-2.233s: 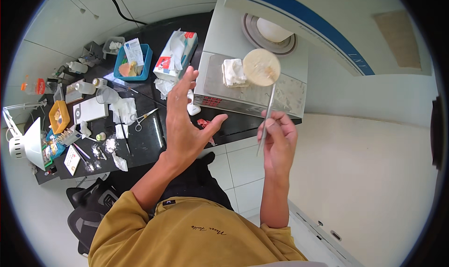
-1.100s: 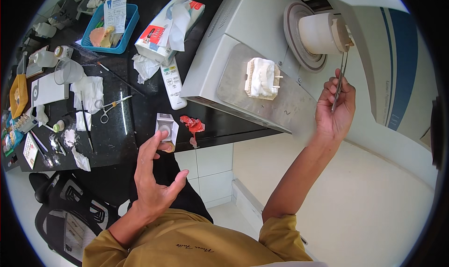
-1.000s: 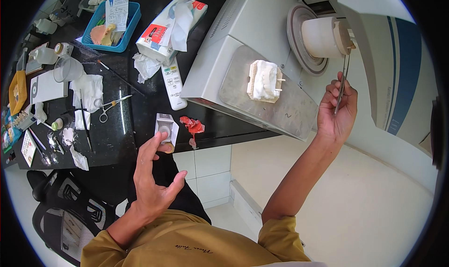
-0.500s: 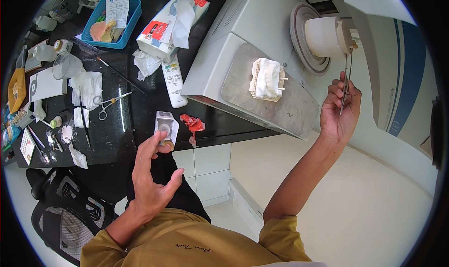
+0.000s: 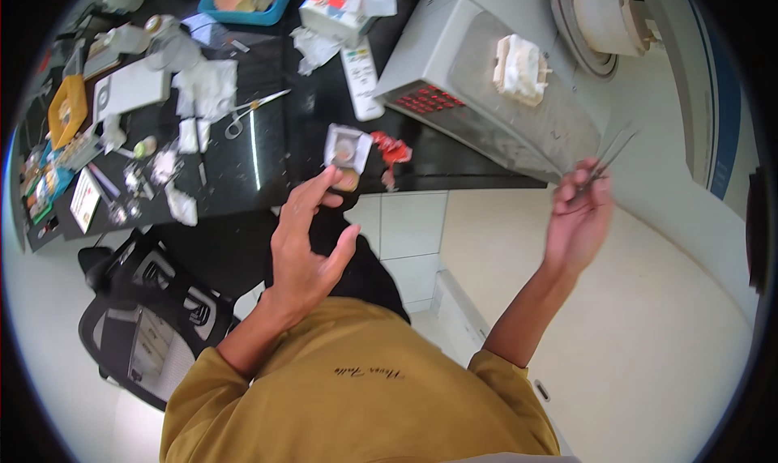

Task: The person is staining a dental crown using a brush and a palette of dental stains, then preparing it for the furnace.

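Note:
My right hand grips metal tweezers, their two tips apart and pointing away from me with nothing seen between them. Beyond the tips, a white cylinder sits on a round grey disc of the machine. A small tan piece shows at the cylinder's end. My left hand is open, thumb spread. Its fingertips are beside a small white open box at the desk edge and a tan round thing by it; contact is unclear.
The grey machine has a metal shelf bearing a white block with pegs. Near it lie a white remote, tissue pack and crumpled red material. Scissor-handled forceps lie further left; a chair stands below.
My right hand has drawn the tweezers back toward me, away from the white cylinder's end. The whole view has shifted, and red lights now show on the machine. My left hand stays by the box.

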Motion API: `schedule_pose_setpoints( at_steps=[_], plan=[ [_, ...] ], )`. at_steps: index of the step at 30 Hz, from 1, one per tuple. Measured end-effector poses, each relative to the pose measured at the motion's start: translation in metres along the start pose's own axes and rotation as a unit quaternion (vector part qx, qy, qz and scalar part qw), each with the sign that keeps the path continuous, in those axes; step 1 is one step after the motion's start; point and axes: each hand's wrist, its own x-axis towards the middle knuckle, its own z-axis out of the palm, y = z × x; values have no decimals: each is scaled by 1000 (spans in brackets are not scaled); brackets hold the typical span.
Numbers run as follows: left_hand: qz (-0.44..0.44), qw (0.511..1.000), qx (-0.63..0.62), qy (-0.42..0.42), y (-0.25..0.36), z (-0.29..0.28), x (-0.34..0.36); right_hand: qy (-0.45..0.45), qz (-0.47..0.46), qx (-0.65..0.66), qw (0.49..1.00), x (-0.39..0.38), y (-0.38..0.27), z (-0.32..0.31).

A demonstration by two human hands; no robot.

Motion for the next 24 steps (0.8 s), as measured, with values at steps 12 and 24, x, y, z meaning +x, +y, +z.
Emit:
schedule_pose_setpoints(
  at_steps=[12,24],
  plan=[
    [-82,988,118,55,-7,-36,-158,-130,-172,-427,878,-41,194,-92],
    [-213,951,208,85,-105,-39,-289,-92,-363,-514,772,-9,253,-79]
  ],
)
